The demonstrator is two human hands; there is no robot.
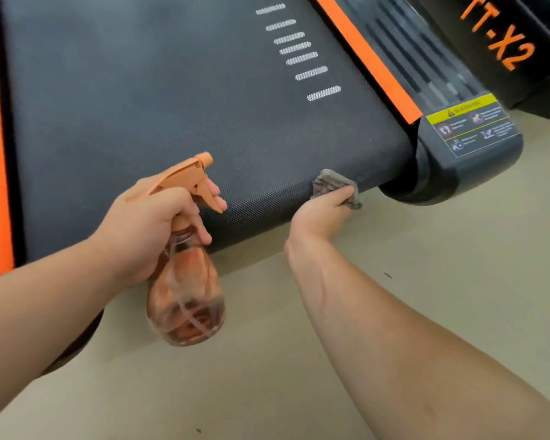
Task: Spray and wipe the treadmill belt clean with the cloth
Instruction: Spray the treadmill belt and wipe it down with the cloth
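Note:
The black textured treadmill belt [159,100] fills the upper half of the head view, with white dashes printed near its right side. My left hand [150,223] grips the neck of a clear orange-tinted spray bottle [185,300] with an orange trigger head, its nozzle over the belt's rear edge. My right hand [321,214] holds a bunched grey cloth [332,181] against the rear right edge of the belt.
Orange side rails [365,58] run along both sides of the belt. A black end cap with a yellow warning sticker [470,125] sits at the right rear corner. Beige floor [426,249] lies behind the treadmill, under my arms.

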